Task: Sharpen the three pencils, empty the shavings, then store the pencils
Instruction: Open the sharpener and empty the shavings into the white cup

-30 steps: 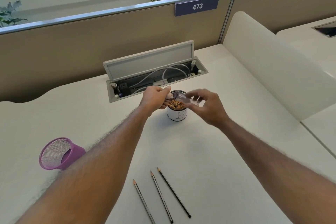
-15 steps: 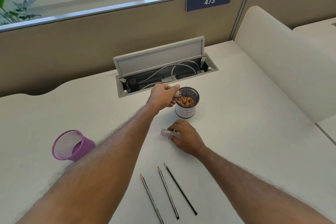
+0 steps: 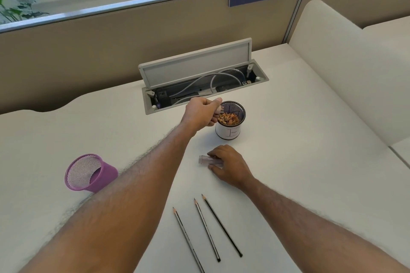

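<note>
Right hand [image 3: 230, 165] lowered with casing [image 3: 207, 159], pencils [image 3: 207, 229] nearby

The left grip [image 3: 200, 113] pinches a small pale piece [image 3: 218, 109] that its fingers mostly cover, so what it is cannot be told. Those fingers also hide the near left rim of the white cup [image 3: 229, 133], whose printed mark is too small to read. The right grip [image 3: 231, 164] covers the right end of a clear tube [image 3: 206, 159]. The left forearm hides the lower right side of the purple mesh cup [image 3: 86, 173]. The leftmost pencil [image 3: 188, 241] runs off the bottom edge, as do both arms. Inside the cable box [image 3: 195, 66], the dark sockets are too small to tell apart.
</note>
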Demonstrator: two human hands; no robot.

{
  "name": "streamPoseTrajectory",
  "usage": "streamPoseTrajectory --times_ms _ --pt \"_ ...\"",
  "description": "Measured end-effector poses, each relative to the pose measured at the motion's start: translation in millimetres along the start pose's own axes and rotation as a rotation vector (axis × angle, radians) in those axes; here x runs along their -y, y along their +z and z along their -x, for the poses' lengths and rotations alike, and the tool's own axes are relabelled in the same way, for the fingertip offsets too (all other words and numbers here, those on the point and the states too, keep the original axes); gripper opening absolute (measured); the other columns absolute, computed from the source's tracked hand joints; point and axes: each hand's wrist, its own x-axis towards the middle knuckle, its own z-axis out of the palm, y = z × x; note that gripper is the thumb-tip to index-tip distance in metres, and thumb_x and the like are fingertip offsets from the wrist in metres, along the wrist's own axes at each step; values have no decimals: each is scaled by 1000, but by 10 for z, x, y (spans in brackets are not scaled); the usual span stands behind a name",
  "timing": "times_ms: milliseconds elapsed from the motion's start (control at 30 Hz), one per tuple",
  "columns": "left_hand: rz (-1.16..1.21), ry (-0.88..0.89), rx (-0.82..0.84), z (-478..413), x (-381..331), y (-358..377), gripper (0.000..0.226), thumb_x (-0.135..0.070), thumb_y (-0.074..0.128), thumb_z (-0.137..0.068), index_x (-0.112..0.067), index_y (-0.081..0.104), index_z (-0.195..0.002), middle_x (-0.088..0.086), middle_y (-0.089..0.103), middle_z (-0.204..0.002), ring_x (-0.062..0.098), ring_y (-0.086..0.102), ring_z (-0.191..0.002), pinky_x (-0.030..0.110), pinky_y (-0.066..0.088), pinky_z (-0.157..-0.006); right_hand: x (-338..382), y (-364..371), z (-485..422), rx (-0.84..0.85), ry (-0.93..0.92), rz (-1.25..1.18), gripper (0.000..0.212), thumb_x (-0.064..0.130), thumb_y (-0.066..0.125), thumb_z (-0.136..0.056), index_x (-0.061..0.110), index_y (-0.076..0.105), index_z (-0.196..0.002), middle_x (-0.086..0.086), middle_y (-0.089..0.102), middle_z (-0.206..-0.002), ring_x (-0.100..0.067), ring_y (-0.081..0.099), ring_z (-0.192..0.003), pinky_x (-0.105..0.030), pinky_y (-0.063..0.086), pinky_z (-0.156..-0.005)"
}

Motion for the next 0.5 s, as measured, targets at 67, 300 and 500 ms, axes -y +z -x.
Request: streamPoseTrajectory --times_ms 67,300,500 --pt "3 0 -3 0 -2 -3 30 -40 60 -95 -15 69 -80 2 68 -71 7 63 -52 14 49 -49 -5 0 1 -2 -4 -6 32 24 73 -78 16 68 -108 3 67 -103 -16 56 -96 -23 44 -81" --pt "-7 4 3 11 -25 -18 29 -40 58 -96 -16 68 -83 3 68 -74 10 64 -59 15 50 -51 -29 4 1 -2 12 -29 39 33 77 -76 16 67 -110 4 66 -104 -14 55 -96 -21 43 -82" --pt "-9 8 3 15 -38 -31 30 -38 58 -96 -12 70 -88 4 68 -75 10 64 -60 16 50 -52 -25 15 -2 -39 24 -62 38 36 78 -77 16 68 -107 3 67 -101 -13 55 -91 -24 46 -78"
